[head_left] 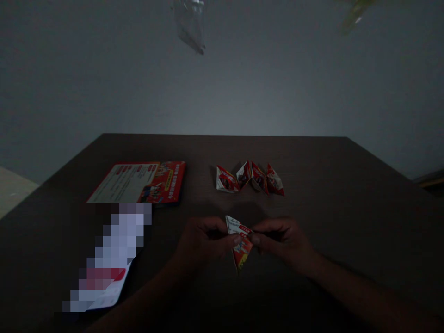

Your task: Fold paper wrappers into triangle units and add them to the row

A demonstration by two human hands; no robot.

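Between my two hands is a folded paper triangle (242, 247), printed in red, white and yellow, with its long point hanging downward. My left hand (208, 238) pinches its left side, thumb across the front. At its right edge my right hand (279, 238) pinches the paper between thumb and fingers. Just beyond the hands, several similar folded paper pieces stand in a row on the table, among them a left one (227, 179) and a right one (275, 180).
A stack of printed red and white sheets (132, 180) lies on the left of the dark table (194, 148). Nearer me is a phone (111, 286) with a lit, partly blurred screen. Behind stands a grey wall (277, 83), with a clear plastic bag (190, 25) against it.
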